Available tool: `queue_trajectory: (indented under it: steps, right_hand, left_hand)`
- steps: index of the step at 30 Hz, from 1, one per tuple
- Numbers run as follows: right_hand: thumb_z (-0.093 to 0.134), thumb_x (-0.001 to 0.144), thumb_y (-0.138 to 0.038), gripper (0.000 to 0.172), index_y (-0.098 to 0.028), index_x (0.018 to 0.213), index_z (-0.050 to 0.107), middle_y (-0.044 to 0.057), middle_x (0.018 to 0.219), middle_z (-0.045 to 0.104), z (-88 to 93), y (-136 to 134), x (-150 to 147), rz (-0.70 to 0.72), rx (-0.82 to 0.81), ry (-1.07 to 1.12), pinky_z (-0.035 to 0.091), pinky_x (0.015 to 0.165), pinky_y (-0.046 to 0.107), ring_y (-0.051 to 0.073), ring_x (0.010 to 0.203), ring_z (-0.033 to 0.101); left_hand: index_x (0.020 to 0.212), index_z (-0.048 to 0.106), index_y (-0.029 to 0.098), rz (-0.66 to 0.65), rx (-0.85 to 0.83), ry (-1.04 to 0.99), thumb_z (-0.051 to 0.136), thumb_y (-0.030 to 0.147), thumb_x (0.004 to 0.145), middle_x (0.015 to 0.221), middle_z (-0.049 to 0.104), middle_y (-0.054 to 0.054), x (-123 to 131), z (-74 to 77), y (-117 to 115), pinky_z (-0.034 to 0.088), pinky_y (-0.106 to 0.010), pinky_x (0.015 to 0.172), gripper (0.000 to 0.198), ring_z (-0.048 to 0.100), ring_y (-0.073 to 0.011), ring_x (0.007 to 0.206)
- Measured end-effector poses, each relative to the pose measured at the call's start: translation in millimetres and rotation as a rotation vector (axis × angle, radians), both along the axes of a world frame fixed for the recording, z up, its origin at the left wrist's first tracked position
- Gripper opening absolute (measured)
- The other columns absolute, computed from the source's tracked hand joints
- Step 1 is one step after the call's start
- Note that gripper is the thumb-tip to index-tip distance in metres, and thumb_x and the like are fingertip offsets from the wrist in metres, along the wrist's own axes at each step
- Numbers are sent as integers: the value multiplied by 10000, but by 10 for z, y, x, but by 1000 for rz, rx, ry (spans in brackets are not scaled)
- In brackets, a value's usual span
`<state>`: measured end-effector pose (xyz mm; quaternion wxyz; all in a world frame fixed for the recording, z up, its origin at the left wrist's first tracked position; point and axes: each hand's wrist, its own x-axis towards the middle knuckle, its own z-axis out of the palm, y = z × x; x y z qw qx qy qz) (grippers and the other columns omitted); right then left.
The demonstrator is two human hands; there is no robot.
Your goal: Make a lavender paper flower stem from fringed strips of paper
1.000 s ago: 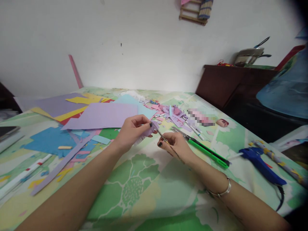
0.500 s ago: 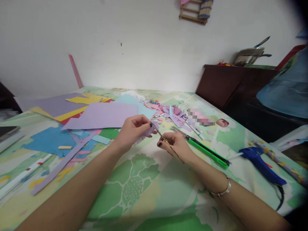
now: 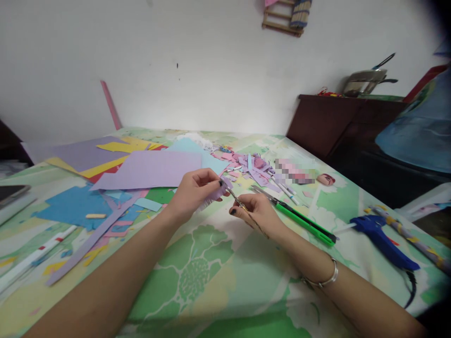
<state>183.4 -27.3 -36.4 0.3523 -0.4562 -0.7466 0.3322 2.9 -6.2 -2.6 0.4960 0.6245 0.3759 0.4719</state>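
My left hand pinches a small lilac paper strip with a fringed lower edge, held just above the table. My right hand is closed around small scissors, whose blades point up-left into the strip's right end. Both hands hover over a green floral tablecloth. Right beside my right hand lies a green utility knife.
Coloured paper sheets and scraps cover the far table. A blue glue gun lies at the right edge, a long lilac strip and white pens at the left. A dark cabinet with a pan stands beyond.
Almost nothing differs; my right hand with the scissors has shifted very slightly, and the strip stays pinched in my left hand.
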Motion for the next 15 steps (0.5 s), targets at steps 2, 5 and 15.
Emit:
queue_trajectory:
  steps: [2,5,15]
  right_hand:
    - [575,741,-512,411,-163,560,455,-64,457,288,3,2,-2,-1,8,-5,164,448,222,62,452,251]
    - [566,743,-520,431,-168,541,421,-63,459,272,1,5,-3,-2,19,-12,163,446,220,63,460,242]
    - [562,741,-534,427,-163,556,459,-61,463,273,-3,10,-4,-7,42,-30,165,457,229,72,474,243]
  left_hand:
    - [679,568,148,0,3,-4,600,231,729,695,649,-29,2,1,-2,508,-260,589,103,610,-135,635]
    - [682,572,145,1,7,-5,600,232,733,691,647,-29,6,2,-2,510,-261,590,105,612,-139,642]
    - [679,569,143,8,2,-4,604,233,738,688,652,-33,15,13,1,508,-265,585,113,626,-155,658]
